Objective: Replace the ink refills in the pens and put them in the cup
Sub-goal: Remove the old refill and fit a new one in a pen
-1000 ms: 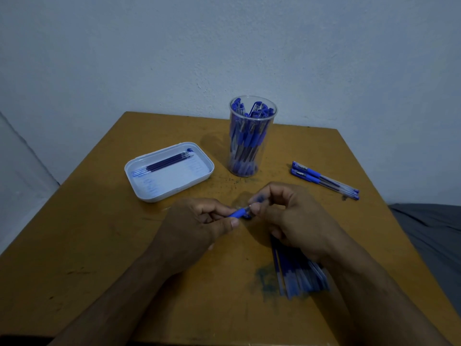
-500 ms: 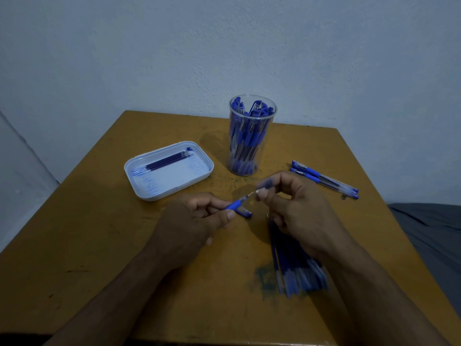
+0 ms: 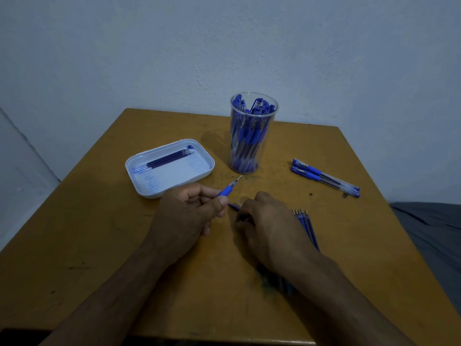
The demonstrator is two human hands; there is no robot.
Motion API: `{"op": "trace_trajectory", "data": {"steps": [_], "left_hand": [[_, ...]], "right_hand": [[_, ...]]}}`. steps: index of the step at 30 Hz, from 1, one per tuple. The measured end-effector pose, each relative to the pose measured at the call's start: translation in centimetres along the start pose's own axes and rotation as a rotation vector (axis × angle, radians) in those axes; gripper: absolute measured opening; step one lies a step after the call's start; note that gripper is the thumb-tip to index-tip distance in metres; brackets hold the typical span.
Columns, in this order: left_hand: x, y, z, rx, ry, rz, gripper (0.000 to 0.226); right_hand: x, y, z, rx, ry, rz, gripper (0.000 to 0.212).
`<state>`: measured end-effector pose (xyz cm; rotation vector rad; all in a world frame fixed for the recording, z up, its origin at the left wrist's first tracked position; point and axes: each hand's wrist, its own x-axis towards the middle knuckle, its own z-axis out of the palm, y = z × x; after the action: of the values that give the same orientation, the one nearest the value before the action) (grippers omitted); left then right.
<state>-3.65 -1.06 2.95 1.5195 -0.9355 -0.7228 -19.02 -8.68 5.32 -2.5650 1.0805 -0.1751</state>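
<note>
Your left hand (image 3: 185, 216) is closed around a pen (image 3: 228, 189), gripping its blue rubber sleeve between thumb and fingers. The pen's bare metal tip points up and away from you, toward the foot of the cup (image 3: 252, 133), and stops a little short of it. Your right hand (image 3: 269, 226) is lowered onto the bench (image 3: 99, 245) just on the near side of the cup, fingers curled down over a small blue piece (image 3: 234, 206) that sticks out toward your left thumb. You cannot tell from here whether those fingers have actually pinched it or only rest on it.

The cup is clear, stands upright toward the far edge of the bench, and is packed with blue pens standing on end. To the cup's left, close beside it, lies the white tray (image 3: 172, 188) with a few dark refills (image 3: 164, 161) lined up along its far side. To the cup's right, well apart from it, two capped pens (image 3: 324, 177) lie side by side. Nearer you than the cup, a bundle of loose refills (image 3: 305, 226) lies partly hidden under your right wrist, tips pointing away from you.
</note>
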Motion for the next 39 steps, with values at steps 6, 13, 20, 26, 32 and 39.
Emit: {"op": "trace_trajectory", "data": {"steps": [6,13,20,26,32,39], "left_hand": [[-0.1,0.2,0.0,-0.023,-0.009,0.008,0.009],[-0.5,0.0,-0.2,-0.026,-0.056,0.068,0.014],[-0.7,-0.1,-0.2,0.04,-0.114,0.131,0.022],[-0.5,-0.4,-0.1,0.034,-0.111,0.127,0.02],[-0.5,-0.6,-0.2,0.071,-0.125,0.151,0.021],[-0.6,-0.7,0.0,0.103,-0.135,0.163,0.023]], "right_hand": [[0.1,0.1,-0.4,-0.008,-0.032,0.032,0.023],[0.4,0.9,-0.7,0.23,0.123,0.039,0.023],[0.4,1.0,-0.9,1.131,0.197,0.178,0.007],[0.6,1.0,-1.3,1.437,0.257,0.239,0.013],[0.7,0.6,-0.5,1.487,0.204,0.243,0.008],[0.9,3.2,-3.3,1.309,0.483,0.259,0.009]]}}
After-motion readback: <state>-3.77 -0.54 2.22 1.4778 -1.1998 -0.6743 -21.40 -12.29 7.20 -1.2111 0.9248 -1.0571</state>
